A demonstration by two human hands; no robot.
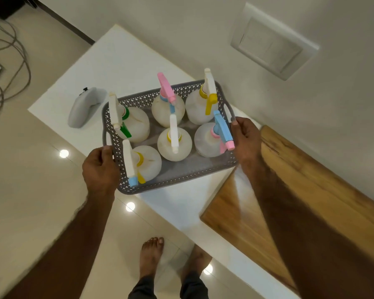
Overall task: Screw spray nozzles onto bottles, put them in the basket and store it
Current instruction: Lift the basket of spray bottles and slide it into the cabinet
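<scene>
A grey perforated plastic basket (181, 175) is over the white shelf top (117, 61), its near edge past the shelf's front. Inside stand several translucent white spray bottles, each with a nozzle on: a pink nozzle (166, 88), a white and yellow one (209, 91), a blue and pink one (224, 130), a white one (173, 133), a white and green one (117, 114) and a white one with a blue tip (130, 162). My left hand (99, 169) grips the basket's left handle. My right hand (246, 139) grips its right handle.
A grey controller-like device (84, 106) lies on the white top left of the basket. A wooden board (289, 180) adjoins on the right. A wall switch plate (272, 42) is above. Cables (11, 50) lie on the tiled floor at left. My bare feet (151, 255) stand below.
</scene>
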